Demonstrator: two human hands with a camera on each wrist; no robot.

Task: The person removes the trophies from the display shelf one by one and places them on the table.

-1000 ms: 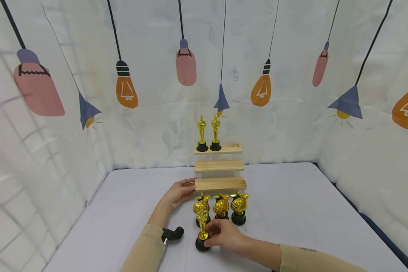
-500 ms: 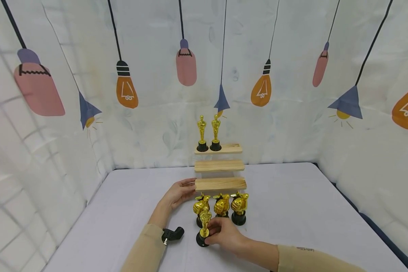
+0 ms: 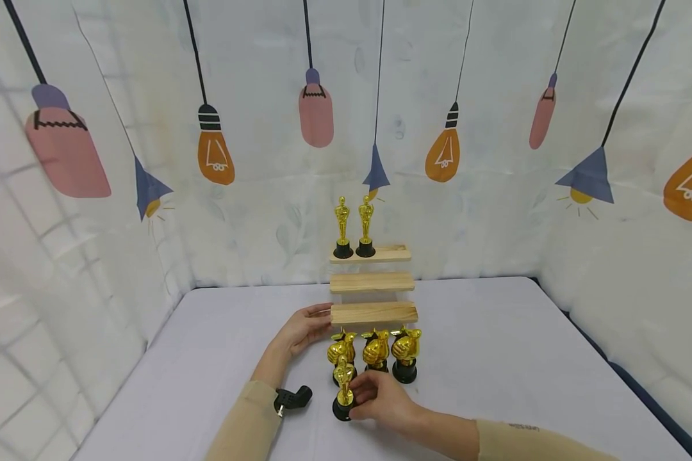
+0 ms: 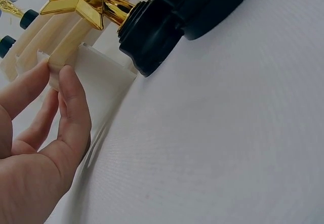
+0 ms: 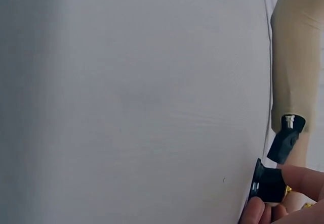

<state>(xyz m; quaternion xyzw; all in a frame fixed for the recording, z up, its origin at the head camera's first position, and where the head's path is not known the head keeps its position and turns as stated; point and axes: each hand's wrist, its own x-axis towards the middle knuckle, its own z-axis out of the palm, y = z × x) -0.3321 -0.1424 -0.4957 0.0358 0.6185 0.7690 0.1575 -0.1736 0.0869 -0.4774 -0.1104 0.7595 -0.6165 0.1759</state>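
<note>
In the head view my right hand point(image 3: 386, 402) pinches the black base of a gold figure trophy point(image 3: 343, 378), low over the white tabletop or standing on it; I cannot tell which. The right wrist view shows that black base point(image 5: 271, 184) between thumb and fingers. My left hand point(image 3: 304, 330) pinches the left end of the lowest board of a stepped wooden shelf point(image 3: 375, 313); its fingers at the board end show in the left wrist view. Behind the held trophy stand three gold thumbs-up trophies: left point(image 3: 340, 349), middle point(image 3: 376, 350) and right point(image 3: 406, 349).
Two gold figure trophies, one point(image 3: 343, 224) beside the other point(image 3: 366, 224), stand on the left part of the top board point(image 3: 392, 253). The middle board point(image 3: 372, 282) lies below it. White cloth point(image 3: 496, 358) covers the table; a lamp-patterned curtain point(image 3: 254, 230) hangs behind.
The held trophy tipped slightly right and forward half a second ago, and now stands straighter and a little nearer me. My left hand has stayed on the shelf.
</note>
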